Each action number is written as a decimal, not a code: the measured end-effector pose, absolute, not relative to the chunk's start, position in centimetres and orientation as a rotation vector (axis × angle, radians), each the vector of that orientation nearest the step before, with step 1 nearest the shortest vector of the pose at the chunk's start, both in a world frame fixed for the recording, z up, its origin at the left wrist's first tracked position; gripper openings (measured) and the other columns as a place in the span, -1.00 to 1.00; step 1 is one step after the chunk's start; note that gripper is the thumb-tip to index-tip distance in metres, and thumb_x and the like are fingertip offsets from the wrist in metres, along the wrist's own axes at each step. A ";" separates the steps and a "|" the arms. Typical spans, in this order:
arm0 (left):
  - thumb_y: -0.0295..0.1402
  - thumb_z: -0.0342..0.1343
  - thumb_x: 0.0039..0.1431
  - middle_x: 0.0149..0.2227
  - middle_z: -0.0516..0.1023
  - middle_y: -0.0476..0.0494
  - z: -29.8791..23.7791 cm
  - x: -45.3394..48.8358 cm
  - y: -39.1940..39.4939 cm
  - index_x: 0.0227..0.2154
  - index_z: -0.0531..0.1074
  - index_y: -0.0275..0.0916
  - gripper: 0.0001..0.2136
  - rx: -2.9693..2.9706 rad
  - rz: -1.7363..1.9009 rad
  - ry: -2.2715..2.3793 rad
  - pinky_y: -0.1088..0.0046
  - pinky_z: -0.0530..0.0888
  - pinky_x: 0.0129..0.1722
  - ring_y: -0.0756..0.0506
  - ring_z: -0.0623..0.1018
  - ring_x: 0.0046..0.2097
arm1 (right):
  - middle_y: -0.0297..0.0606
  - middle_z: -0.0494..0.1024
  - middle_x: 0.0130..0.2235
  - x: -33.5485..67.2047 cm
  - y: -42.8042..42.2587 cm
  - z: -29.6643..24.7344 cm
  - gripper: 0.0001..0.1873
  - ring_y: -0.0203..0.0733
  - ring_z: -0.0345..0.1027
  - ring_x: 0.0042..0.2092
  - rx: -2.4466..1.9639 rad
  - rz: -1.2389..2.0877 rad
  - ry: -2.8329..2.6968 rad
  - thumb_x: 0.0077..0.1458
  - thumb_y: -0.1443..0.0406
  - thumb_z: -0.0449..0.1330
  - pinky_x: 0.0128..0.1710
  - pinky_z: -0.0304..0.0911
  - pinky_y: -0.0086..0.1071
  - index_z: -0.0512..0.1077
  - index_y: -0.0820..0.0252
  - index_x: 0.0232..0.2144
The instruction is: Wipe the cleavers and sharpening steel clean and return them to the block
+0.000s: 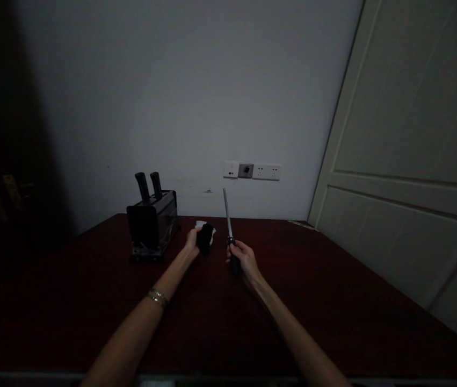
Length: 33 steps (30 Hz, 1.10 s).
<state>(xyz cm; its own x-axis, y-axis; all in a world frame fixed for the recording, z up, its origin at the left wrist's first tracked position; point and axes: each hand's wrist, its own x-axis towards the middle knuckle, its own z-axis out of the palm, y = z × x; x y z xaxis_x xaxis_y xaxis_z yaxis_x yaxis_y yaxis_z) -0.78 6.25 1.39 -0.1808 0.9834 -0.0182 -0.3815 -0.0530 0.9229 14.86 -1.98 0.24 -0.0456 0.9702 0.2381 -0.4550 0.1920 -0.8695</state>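
My right hand is closed round the black handle of a honing steel, whose grey rod points up and slightly away over the dark red table. My left hand is closed on a bunched cloth, black with a bit of white showing, held just left of the steel. A bracelet sits on my left wrist. To the left of both hands stands a black knife block with two black knife handles sticking up from it.
A white wall with a strip of power sockets rises behind the table. A pale panelled door runs along the right side. The far left of the room is dark and hard to make out.
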 end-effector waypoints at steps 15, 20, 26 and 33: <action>-0.36 0.12 -0.05 -0.40 0.45 -0.05 2.6 1.6 1.8 -0.42 0.42 -0.26 -0.89 1.778 1.932 1.005 0.52 0.32 -0.26 -0.03 0.42 -0.31 | -0.33 0.47 -0.45 14.3 1.0 -1.7 -0.60 -0.35 0.31 -0.49 -0.686 1.034 -1.069 -0.35 0.18 0.33 -0.45 0.24 -0.46 0.40 0.27 -0.40; -0.41 0.04 0.03 -0.36 0.44 -0.10 2.5 2.4 0.5 -0.41 0.42 -0.23 -0.92 2.121 1.893 0.966 0.47 0.34 -0.25 -0.05 0.43 -0.29 | -0.36 0.47 -0.52 14.3 0.6 -1.5 -0.65 -0.33 0.30 -0.53 -0.683 1.007 -1.097 -0.30 0.19 0.30 -0.49 0.23 -0.46 0.43 0.26 -0.40; -0.49 0.03 0.05 -0.27 0.45 -0.19 1.7 2.6 0.8 -0.25 0.42 -0.24 -0.82 2.445 1.858 0.731 0.33 0.37 -0.16 -0.10 0.43 -0.17 | -0.31 0.52 -0.40 14.5 0.1 -0.9 -0.72 -0.26 0.36 -0.37 -0.671 0.958 -1.110 -0.29 0.25 0.26 -0.34 0.27 -0.42 0.47 0.22 -0.41; -0.51 -0.04 0.11 -0.25 0.43 -0.20 1.9 2.5 1.0 -0.23 0.40 -0.26 -0.81 2.478 1.847 0.686 0.35 0.39 -0.16 -0.08 0.42 -0.16 | -0.39 0.43 -0.54 14.5 -0.3 -0.3 -0.70 -0.34 0.22 -0.52 -0.686 0.964 -1.123 -0.27 0.22 0.25 -0.48 0.16 -0.46 0.50 0.26 -0.40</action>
